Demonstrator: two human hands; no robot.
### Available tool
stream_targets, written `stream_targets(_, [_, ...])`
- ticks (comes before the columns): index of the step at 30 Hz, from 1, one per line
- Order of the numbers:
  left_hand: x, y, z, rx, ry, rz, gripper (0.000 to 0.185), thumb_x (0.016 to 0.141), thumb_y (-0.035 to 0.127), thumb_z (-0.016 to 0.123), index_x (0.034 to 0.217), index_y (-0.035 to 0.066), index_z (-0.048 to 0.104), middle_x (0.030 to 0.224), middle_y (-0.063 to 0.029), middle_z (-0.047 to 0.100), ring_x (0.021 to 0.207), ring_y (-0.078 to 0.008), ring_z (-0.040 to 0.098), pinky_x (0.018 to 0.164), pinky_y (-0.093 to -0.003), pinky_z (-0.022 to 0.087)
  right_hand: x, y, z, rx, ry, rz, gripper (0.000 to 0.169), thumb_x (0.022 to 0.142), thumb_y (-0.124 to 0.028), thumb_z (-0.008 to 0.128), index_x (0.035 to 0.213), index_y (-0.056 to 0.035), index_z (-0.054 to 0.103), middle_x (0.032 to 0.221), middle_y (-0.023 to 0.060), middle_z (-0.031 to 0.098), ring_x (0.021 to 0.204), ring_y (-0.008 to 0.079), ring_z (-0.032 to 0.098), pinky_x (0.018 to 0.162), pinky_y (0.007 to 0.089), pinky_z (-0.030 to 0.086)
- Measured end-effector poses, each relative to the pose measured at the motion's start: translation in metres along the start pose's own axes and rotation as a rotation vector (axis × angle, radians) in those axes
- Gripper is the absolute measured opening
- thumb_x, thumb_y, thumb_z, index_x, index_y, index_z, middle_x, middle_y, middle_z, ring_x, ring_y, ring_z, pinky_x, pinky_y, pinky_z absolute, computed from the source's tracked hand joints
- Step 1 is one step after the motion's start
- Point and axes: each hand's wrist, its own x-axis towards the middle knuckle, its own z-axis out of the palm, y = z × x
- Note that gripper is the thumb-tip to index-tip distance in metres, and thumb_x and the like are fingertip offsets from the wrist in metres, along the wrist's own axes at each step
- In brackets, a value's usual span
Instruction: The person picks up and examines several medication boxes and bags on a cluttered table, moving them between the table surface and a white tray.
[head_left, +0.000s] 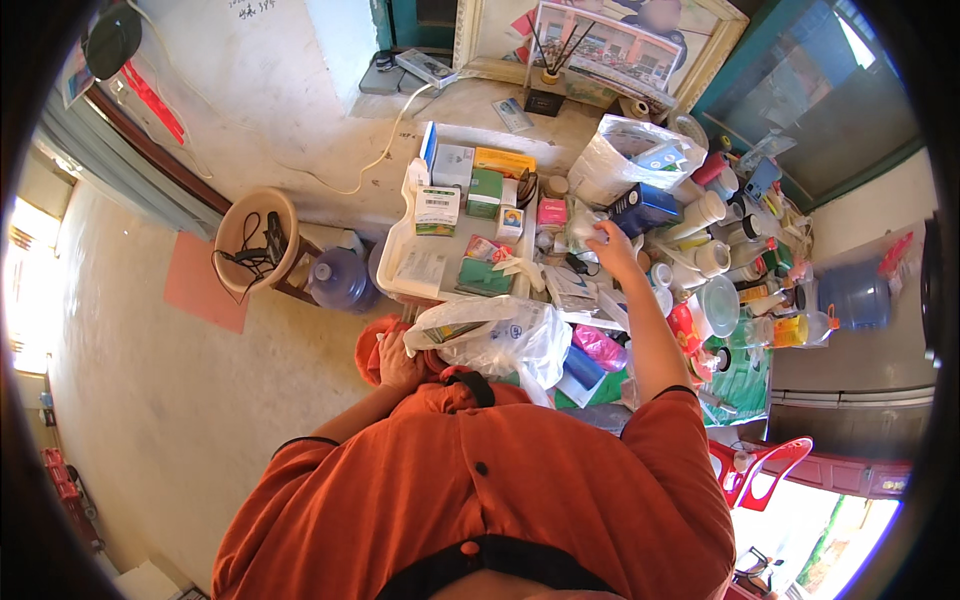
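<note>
My right hand (618, 253) reaches over the crowded table, its fingers and thumb at a crumpled clear plastic bag (583, 223) that they appear to pinch. Beside that bag are a pink box (552, 213) and a dark blue box (643, 208). Low on the left, my left hand (401, 361) rests against orange-red cloth (368, 351), at the edge of a white plastic bag (517, 337). Its fingertips are partly hidden, so its grip is unclear. A white plastic tray (384, 262) ahead holds several small boxes, including a green one (484, 193), and a green pouch (484, 276).
Bottles and jars crowd the right side, among them a yellow-labelled bottle (795, 330). An open white bag (600, 169) stands behind. Left of the table are a blue water jug (339, 281) and a beige bucket (285, 217) holding a corded black appliance (276, 236).
</note>
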Motion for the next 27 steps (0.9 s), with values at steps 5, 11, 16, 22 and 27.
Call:
stream_targets(5, [0.003, 0.001, -0.001, 0.016, 0.032, 0.036, 0.031, 0.074, 0.018, 0.063, 0.104, 0.009, 0.062, 0.095, -0.0091, 0.058, 0.093, -0.0323, 0.054, 0.082, -0.0462, 0.042, 0.009, -0.030, 0.000, -0.154, 0.080, 0.153, 0.041, 0.078, -0.024, 0.074, 0.112, -0.0061, 0.061, 0.111, 0.0205, 0.064, 0.106, 0.0380, 0.061, 0.088, 0.0442, 0.049])
stream_targets(11, [0.004, 0.003, -0.005, -0.006, 0.057, 0.051, 0.029, 0.074, 0.018, 0.062, 0.102, 0.009, 0.062, 0.092, -0.0090, 0.056, 0.091, -0.0317, 0.053, 0.080, -0.0457, 0.041, 0.006, -0.056, -0.006, -0.316, -0.011, 0.264, 0.041, 0.078, -0.022, 0.073, 0.114, -0.0080, 0.061, 0.114, 0.0178, 0.062, 0.107, 0.0362, 0.061, 0.090, 0.0447, 0.049])
stream_targets(16, [0.006, 0.004, -0.005, -0.020, 0.068, 0.048, 0.027, 0.075, 0.019, 0.062, 0.100, 0.010, 0.062, 0.091, -0.0082, 0.055, 0.090, -0.0308, 0.052, 0.079, -0.0449, 0.041, -0.007, -0.104, -0.017, -0.420, 0.077, -0.138, 0.045, 0.078, -0.013, 0.070, 0.122, -0.0084, 0.059, 0.116, 0.0150, 0.062, 0.109, 0.0345, 0.059, 0.092, 0.0422, 0.049])
stream_targets(22, [0.006, 0.005, -0.009, -0.027, 0.036, 0.033, 0.025, 0.076, 0.018, 0.061, 0.099, 0.011, 0.062, 0.092, -0.0068, 0.056, 0.090, -0.0290, 0.053, 0.079, -0.0431, 0.041, 0.019, -0.120, 0.016, -0.344, -0.116, -0.180, 0.054, 0.077, -0.008, 0.070, 0.128, -0.0109, 0.054, 0.137, 0.0079, 0.048, 0.115, 0.0339, 0.058, 0.095, 0.0429, 0.049])
stream_targets(27, [0.014, 0.011, -0.018, -0.058, 0.048, 0.013, 0.020, 0.076, 0.017, 0.062, 0.095, 0.010, 0.063, 0.094, -0.0055, 0.059, 0.087, -0.0278, 0.054, 0.077, -0.0408, 0.042, 0.038, -0.120, 0.010, -0.435, -0.232, -0.176, 0.051, 0.075, -0.011, 0.074, 0.122, -0.0117, 0.054, 0.130, 0.0067, 0.050, 0.113, 0.0338, 0.059, 0.091, 0.0458, 0.050])
